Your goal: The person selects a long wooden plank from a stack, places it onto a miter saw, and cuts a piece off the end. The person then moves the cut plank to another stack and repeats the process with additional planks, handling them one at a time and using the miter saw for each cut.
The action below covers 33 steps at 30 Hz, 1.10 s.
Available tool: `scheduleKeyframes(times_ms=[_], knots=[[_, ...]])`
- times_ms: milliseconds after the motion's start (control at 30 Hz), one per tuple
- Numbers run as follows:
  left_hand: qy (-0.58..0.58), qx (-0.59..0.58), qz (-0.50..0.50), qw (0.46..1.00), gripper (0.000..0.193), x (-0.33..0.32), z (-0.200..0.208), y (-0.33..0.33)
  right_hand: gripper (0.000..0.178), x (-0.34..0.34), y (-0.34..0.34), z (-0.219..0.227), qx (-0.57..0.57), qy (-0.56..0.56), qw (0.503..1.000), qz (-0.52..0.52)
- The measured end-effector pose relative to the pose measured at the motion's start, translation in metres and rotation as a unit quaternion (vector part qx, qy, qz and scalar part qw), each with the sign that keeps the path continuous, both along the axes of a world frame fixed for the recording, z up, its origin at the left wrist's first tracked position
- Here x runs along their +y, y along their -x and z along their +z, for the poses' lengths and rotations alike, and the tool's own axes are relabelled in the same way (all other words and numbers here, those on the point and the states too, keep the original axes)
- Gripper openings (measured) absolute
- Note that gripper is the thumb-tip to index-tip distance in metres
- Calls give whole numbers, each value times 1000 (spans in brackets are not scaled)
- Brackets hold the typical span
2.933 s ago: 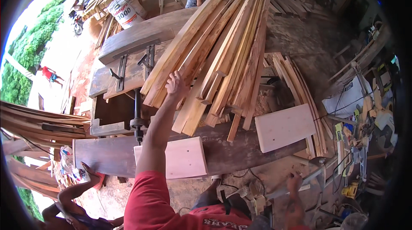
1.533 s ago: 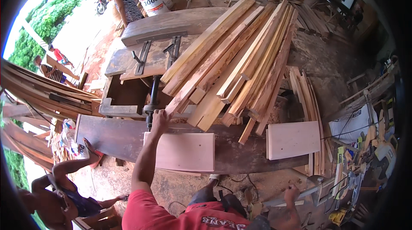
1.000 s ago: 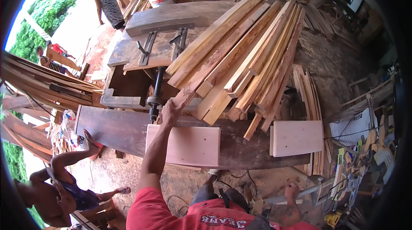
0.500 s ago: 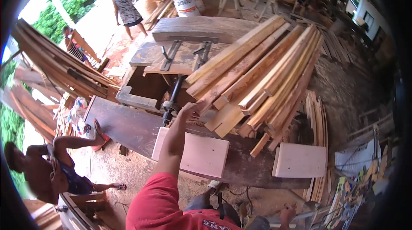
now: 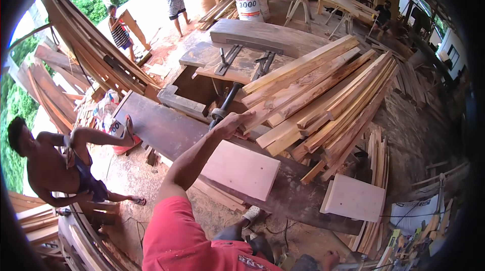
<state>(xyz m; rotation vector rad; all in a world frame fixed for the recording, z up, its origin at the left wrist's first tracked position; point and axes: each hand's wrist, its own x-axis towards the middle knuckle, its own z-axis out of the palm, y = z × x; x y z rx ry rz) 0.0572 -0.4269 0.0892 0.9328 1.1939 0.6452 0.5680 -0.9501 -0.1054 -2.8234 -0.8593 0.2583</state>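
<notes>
My left hand reaches forward across the bench to the near end of a long wooden plank in a fanned stack. Its fingers close about that end, though the thumb side is partly hidden. More planks lie beside it, their near ends uneven. Under my left forearm a pale flat board rests on the dark bench. My right hand is low by my leg at the bottom edge, small and unclear, away from the stack. Its fingers cannot be made out.
A black shaft belonging to a machine stands just beyond my left hand. Another pale board lies at the bench's right end. At left a person rests a foot on the bench. Two clamps sit on the far worktop, and scrap wood lies lower right.
The view has shifted, so the scene sits lower and farther right. My left hand stays at the plank's near end. The person at left has turned their head.
</notes>
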Motion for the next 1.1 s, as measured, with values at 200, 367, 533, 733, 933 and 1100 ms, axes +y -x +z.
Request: scheduleKeyframes(times_ms=[200, 367, 533, 733, 933, 1100], knots=[[25, 10, -4, 1000, 59, -154, 41, 32, 23, 11, 15, 19, 3, -49, 998, 26], [74, -43, 92, 992, 58, -284, 56, 87, 28, 35, 26, 44, 15, -38, 999, 33], [121, -76, 129, 981, 54, -398, 62, 138, 41, 22, -21, 5, 254, -314, 910, -90], [135, -97, 187, 968, 45, -516, 65, 194, 38, 103, 168, 181, 432, -437, 781, 113], [136, 4, 116, 984, 47, -554, 60, 213, 79, 215, 320, 170, 720, -347, 597, 70], [-29, 248, 106, 963, 56, -614, 52, 220, 66, 306, 389, 135, 857, -290, 425, 36]])
